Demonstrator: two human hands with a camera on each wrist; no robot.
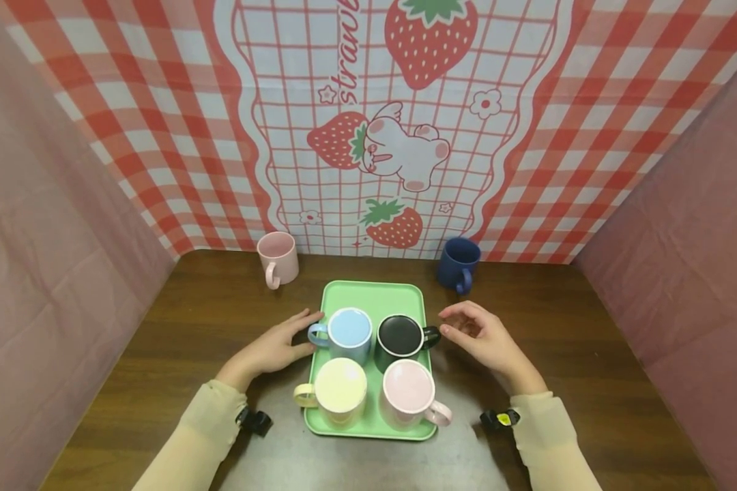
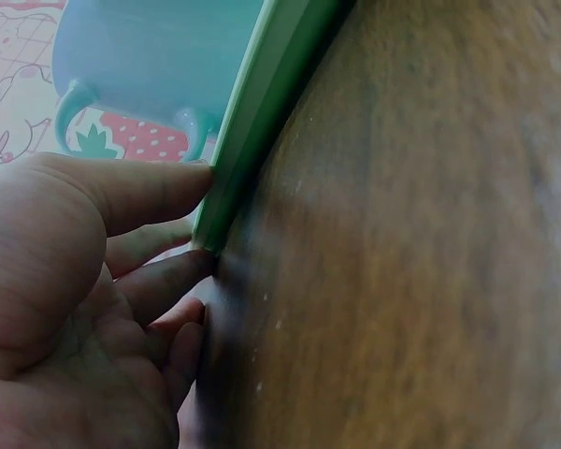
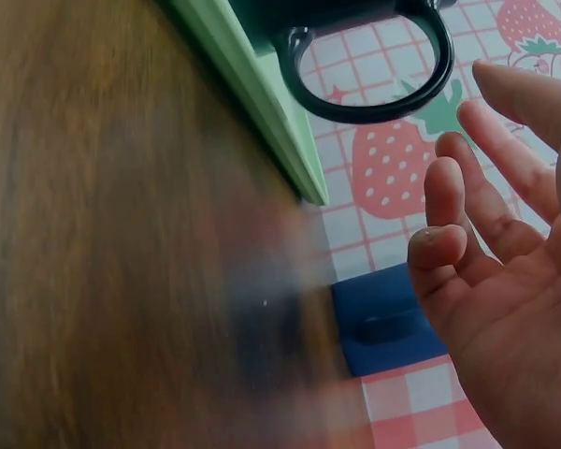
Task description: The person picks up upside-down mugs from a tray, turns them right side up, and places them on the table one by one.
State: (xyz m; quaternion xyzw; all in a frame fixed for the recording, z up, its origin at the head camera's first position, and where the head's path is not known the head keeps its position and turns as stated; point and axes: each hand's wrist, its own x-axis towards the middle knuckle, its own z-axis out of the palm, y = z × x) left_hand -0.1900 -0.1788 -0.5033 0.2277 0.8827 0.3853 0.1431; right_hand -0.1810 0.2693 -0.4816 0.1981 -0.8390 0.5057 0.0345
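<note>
A green tray (image 1: 371, 294) carries mugs in two rows: a light blue mug (image 1: 350, 331) and a black mug (image 1: 400, 335) behind, a pale yellow mug (image 1: 340, 389) and a pink mug (image 1: 408, 389) in front. Their handles point outward to the sides. My left hand (image 1: 276, 346) is at the tray's left edge, beside the blue mug's handle. In the left wrist view its thumb and fingertips touch the tray's green side (image 2: 252, 122). My right hand (image 1: 482, 337) is loosely bent and holds nothing, its fingertips close to the black mug's handle (image 3: 369, 114) and apart from the tray.
Another pink mug (image 1: 278, 259) stands at the back left of the wooden table (image 1: 178, 341). A dark blue mug (image 1: 458, 264) stands at the back right. Behind them hangs a red checked strawberry cloth (image 1: 368, 88), and pink cloth (image 1: 682, 204) closes off both sides.
</note>
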